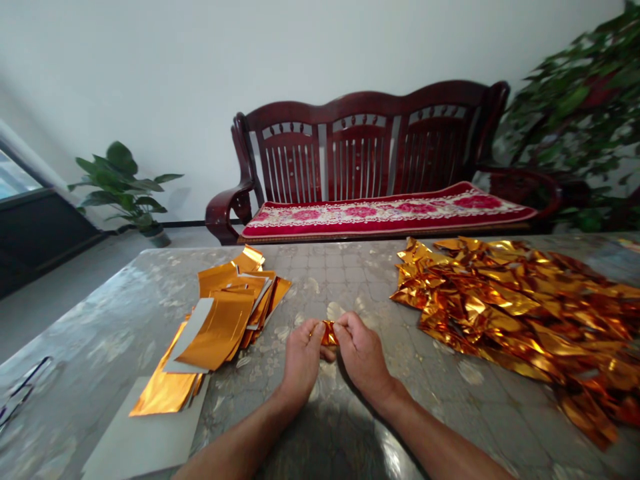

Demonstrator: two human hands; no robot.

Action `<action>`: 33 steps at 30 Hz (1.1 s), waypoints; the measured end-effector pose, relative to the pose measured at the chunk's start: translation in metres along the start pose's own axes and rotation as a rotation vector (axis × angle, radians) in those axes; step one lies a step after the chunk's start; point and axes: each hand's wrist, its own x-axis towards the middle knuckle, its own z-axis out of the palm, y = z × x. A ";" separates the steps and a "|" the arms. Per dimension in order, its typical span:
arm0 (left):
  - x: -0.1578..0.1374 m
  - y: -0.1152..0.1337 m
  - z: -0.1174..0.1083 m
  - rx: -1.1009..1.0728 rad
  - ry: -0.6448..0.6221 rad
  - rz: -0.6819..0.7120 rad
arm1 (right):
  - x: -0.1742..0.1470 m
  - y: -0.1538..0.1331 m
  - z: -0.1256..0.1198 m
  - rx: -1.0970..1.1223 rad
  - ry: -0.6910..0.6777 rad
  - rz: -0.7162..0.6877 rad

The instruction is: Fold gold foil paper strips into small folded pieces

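Observation:
Between my two hands is a small piece of shiny gold foil paper (329, 333), partly hidden by the fingers. My left hand (303, 353) pinches its left end, thumb on top. My right hand (363, 353) grips the right end in the same way. Both hands are closed and close together over the middle of the table. To the left lies a loose stack of flat gold foil sheets (220, 327), some showing pale backs. On the right spreads a large heap of folded gold foil pieces (500, 300).
The table (440, 420) has a grey patterned cover. A pale flat board (145, 433) lies under part of the sheet stack, and eyeglasses (23, 390) rest at the left edge. Beyond stand a dark red wooden bench (360, 153) and potted plants (123, 183).

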 end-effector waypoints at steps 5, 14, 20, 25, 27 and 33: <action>0.005 0.001 0.000 -0.008 -0.040 -0.014 | 0.003 0.004 -0.001 0.092 -0.024 0.029; 0.009 0.008 -0.006 -0.208 -0.047 -0.069 | 0.007 0.016 -0.013 0.474 -0.140 0.097; 0.014 0.006 -0.009 -0.329 -0.055 -0.194 | 0.017 0.026 -0.016 0.324 -0.013 0.071; 0.012 0.008 -0.008 -0.334 -0.058 -0.228 | 0.019 0.022 -0.015 0.317 -0.009 -0.096; 0.011 0.008 -0.008 -0.331 -0.075 -0.216 | 0.017 0.018 -0.014 0.353 -0.027 -0.116; 0.010 0.008 -0.007 -0.254 -0.101 -0.156 | 0.014 0.010 -0.011 0.369 0.021 -0.084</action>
